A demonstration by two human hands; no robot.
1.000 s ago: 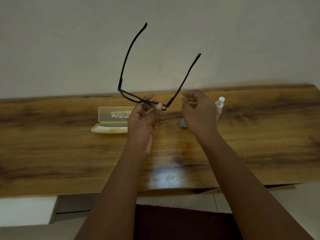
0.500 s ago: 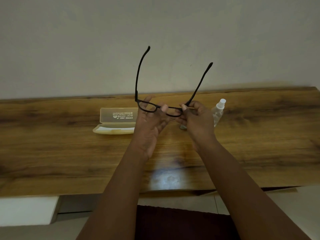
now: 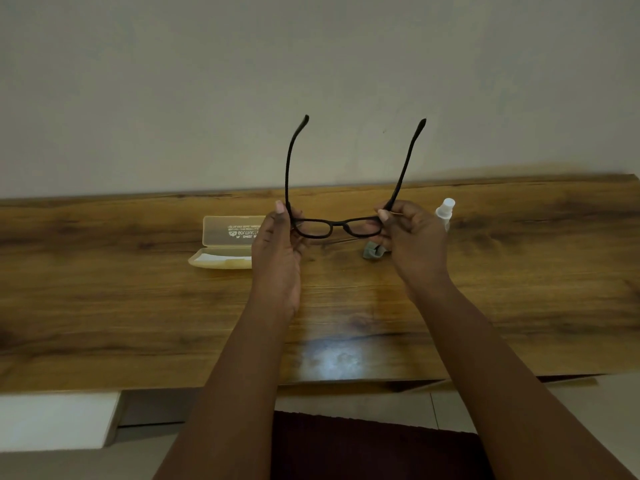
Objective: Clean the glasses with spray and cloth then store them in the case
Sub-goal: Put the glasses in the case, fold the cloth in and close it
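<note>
Since the earlier frames the glasses point(image 3: 337, 226) had been brought level and square to the person: a second before, the left hand point(image 3: 277, 258) alone held them tilted, with the right hand point(image 3: 414, 242) standing off beside them; at this moment both hands were on the frame. The left hand gripped the left end of the front at the hinge, fingers curled round it; the right hand pinched the right end at its hinge between thumb and fingertips. Both temples were unfolded and stood upward and away from the person, in front of the wall point(image 3: 311, 64). The front of the frame ran left to right, held above the wooden table point(image 3: 104, 306) and touching nothing but the hands. The case point(image 3: 225, 242) lay open on the table to the left, just beyond the left hand, with its long axis likewise left to right and thus parallel to the frame front. The spray bottle point(image 3: 445, 213) stood upright just beyond the right hand, and the cloth point(image 3: 372, 251) lay crumpled on the table below the right lens. Whether the lenses had been cleaned could not be determined. In my judgement the right hand was the better placed for cloth and spray, the left for the case; the temples would require folding before storage.
</note>
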